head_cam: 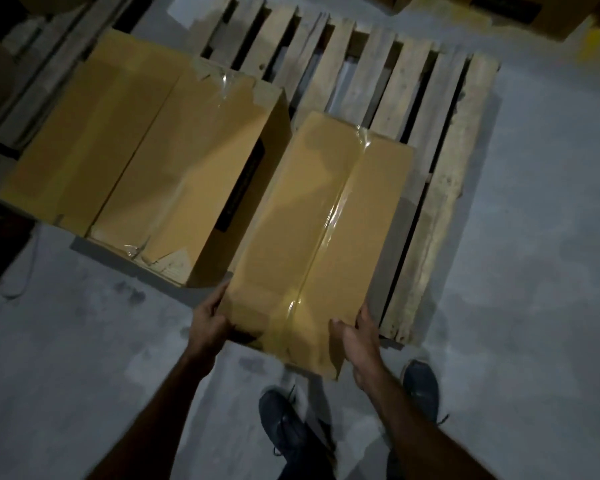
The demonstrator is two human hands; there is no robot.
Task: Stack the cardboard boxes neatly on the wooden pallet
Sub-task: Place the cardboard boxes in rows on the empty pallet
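Nearest the camera, two dark shoes are seen planted on the grey concrete floor, one ahead of the other. Just above them, both bare forearms are stretched forward. The left hand is laid against the near left corner of the smaller cardboard box, its fingers curled round that corner and pressed to the side. The right hand is set on the near right corner, the thumb lying on the taped top and the remaining fingers wrapped round the side, so the box is clamped between both hands. This box is sealed along its length with clear tape and is carried over the near edge of the wooden pallet, its near end overhanging the floor; whether its underside rests on the slats cannot be told.

Just beside it to the left, a larger cardboard box is seen lying on the pallet, its flaps closed with torn tape at both ends and a dark printed strip shown on the side facing the smaller box. The two boxes are close together, narrowly apart.

Farther off, bare pallet slats are exposed, and at the top right edge part of another cardboard box is visible on the floor.
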